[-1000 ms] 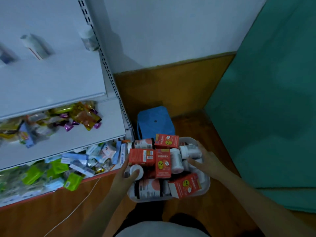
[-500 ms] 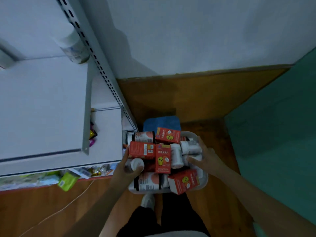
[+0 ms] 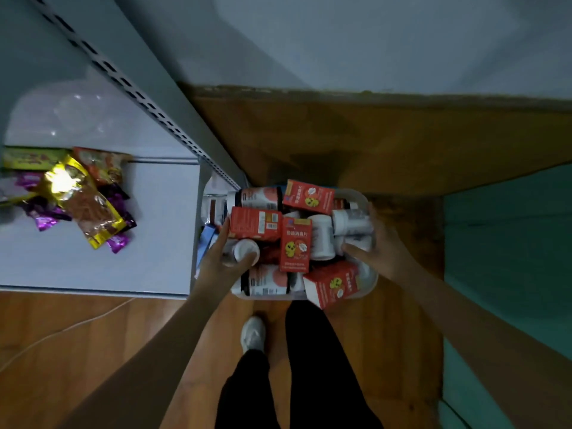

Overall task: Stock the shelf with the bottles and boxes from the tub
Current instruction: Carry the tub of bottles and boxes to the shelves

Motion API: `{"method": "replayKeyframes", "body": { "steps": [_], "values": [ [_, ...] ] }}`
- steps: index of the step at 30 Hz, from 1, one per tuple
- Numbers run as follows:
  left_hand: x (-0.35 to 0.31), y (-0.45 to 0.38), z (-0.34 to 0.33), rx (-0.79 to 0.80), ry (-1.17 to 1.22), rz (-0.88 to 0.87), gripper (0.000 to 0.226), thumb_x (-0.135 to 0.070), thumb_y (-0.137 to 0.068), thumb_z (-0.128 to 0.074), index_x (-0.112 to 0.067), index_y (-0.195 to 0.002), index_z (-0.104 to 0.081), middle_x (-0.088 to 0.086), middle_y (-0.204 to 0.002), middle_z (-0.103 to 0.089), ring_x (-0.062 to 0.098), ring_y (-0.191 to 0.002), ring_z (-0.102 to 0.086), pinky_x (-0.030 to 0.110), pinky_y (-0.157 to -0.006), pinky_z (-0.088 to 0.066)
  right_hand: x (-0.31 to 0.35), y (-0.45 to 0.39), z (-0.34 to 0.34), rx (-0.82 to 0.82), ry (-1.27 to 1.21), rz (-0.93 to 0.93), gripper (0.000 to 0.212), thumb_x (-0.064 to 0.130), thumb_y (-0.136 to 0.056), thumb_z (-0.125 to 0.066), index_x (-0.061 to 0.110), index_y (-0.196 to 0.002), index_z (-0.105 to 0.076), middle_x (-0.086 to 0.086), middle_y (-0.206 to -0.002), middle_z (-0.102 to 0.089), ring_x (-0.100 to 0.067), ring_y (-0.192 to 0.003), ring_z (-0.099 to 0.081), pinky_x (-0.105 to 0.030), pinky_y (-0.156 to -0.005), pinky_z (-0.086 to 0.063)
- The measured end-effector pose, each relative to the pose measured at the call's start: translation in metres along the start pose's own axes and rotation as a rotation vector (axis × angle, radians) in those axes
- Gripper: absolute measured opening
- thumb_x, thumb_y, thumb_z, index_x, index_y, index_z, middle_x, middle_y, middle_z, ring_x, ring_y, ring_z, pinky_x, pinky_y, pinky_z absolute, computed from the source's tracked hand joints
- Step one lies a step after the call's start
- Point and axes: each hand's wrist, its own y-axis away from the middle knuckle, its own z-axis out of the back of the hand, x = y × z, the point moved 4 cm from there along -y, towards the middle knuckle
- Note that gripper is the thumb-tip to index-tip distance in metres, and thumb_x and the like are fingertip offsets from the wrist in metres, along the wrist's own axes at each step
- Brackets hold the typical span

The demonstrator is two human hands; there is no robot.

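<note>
A head-worn camera looked straight down at a person standing beside a white metal shelf point(image 3: 102, 230). Both hands carried a clear plastic tub point(image 3: 370, 281), heaped with red boxes and white bottles, held at the picture's centre, above the wooden floor and the person's legs.

The left hand point(image 3: 221, 260) gripped the tub's rim at nine o'clock, its fingers curled over the edge and its thumb lying against a white bottle cap point(image 3: 246, 249). The right hand point(image 3: 379, 246) clasped the opposite rim at three o'clock, fingers curled round the tub wall and pressed near a white bottle point(image 3: 353, 222). Neither hand held a product by itself.

The relation that mattered: the shelf lay at nine o'clock from the tub, its right edge just beside the tub's left side, so the left hand was much the nearer hand to the shelf. The shelf's near right portion was bare white surface; a pile of foil snack packets point(image 3: 83, 196) sat further along toward nine o'clock.

An upright red box point(image 3: 295, 243) at the heap's middle ran its long axis twelve to six.

Judged from this, no item had yet reached the shelf.
</note>
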Motion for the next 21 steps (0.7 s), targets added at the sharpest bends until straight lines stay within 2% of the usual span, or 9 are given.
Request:
{"method": "replayKeyframes", "body": {
  "steps": [2,5,11,13,17,19,21],
  "values": [
    [0.003,-0.015,-0.007,0.006,0.025,0.026,0.085,-0.049,-0.078,-0.077,-0.048,-0.147,-0.028,-0.008,-0.128,-0.058,0.012,-0.111,-0.059,0.036,-0.091,-0.054,-0.002,-0.012,0.001,-0.007,-0.025,-0.007,0.106,0.06,-0.068,-0.076,0.035,-0.153,-0.02,0.011,-0.145,-0.047,-0.005,-0.132,-0.045,-0.031,-0.107,-0.041],
    [0.006,-0.031,-0.016,0.032,0.04,0.035,0.093,-0.057,-0.072,-0.076,-0.045,-0.149,-0.027,-0.004,-0.134,-0.055,0.016,-0.117,-0.058,0.045,-0.095,-0.054,-0.011,-0.026,-0.001,-0.015,-0.027,-0.017,0.103,0.052,-0.069,-0.079,0.033,-0.153,-0.023,0.009,-0.144,-0.047,-0.005,-0.132,-0.046,-0.031,-0.106,-0.042],
    [0.023,-0.035,-0.026,0.04,-0.015,0.027,0.103,-0.062,-0.067,-0.075,-0.046,-0.151,-0.018,-0.007,-0.137,-0.054,0.014,-0.124,-0.054,0.044,-0.098,-0.052,-0.038,-0.027,-0.013,-0.056,-0.042,-0.142,0.106,0.026,-0.075,-0.084,0.025,-0.155,-0.014,-0.003,-0.151,-0.032,-0.009,-0.132,-0.038,-0.035,-0.109,-0.04],
    [0.031,-0.034,-0.028,0.057,-0.048,0.033,0.104,-0.06,-0.069,-0.077,-0.043,-0.152,-0.018,-0.007,-0.138,-0.054,0.014,-0.125,-0.053,0.046,-0.097,-0.053,-0.044,-0.023,-0.017,-0.058,-0.028,-0.178,0.107,0.026,-0.076,-0.083,0.029,-0.155,-0.01,-0.006,-0.153,-0.026,-0.013,-0.133,-0.035,-0.034,-0.105,-0.038],
    [0.031,-0.036,-0.031,0.065,-0.079,0.036,0.104,-0.042,-0.077,-0.079,-0.038,-0.154,-0.011,-0.002,-0.138,-0.052,0.015,-0.122,-0.054,0.04,-0.094,-0.054,-0.043,-0.024,-0.016,-0.084,0.027,-0.212,0.109,0.033,-0.077,-0.083,0.031,-0.155,-0.007,-0.008,-0.154,-0.024,-0.023,-0.139,-0.032,-0.037,-0.102,-0.038],
    [0.027,-0.033,-0.033,0.078,-0.063,0.043,0.107,-0.037,-0.077,-0.08,-0.037,-0.155,-0.007,-0.002,-0.136,-0.051,0.016,-0.122,-0.053,0.038,-0.096,-0.053,-0.041,-0.023,-0.016,-0.071,0.03,-0.222,0.108,0.029,-0.079,-0.081,0.026,-0.156,-0.006,-0.001,-0.15,-0.029,-0.017,-0.135,-0.036,-0.036,-0.103,-0.038],
    [0.021,-0.032,-0.032,0.12,-0.013,0.084,0.116,-0.04,-0.073,-0.079,-0.035,-0.155,0.002,-0.004,-0.135,-0.05,0.018,-0.124,-0.052,0.042,-0.101,-0.049,-0.037,-0.022,-0.014,-0.066,0.036,-0.226,0.111,0.035,-0.076,-0.082,0.024,-0.156,-0.005,0.003,-0.149,-0.035,-0.016,-0.134,-0.04,-0.039,-0.107,-0.039]
  ]
}}
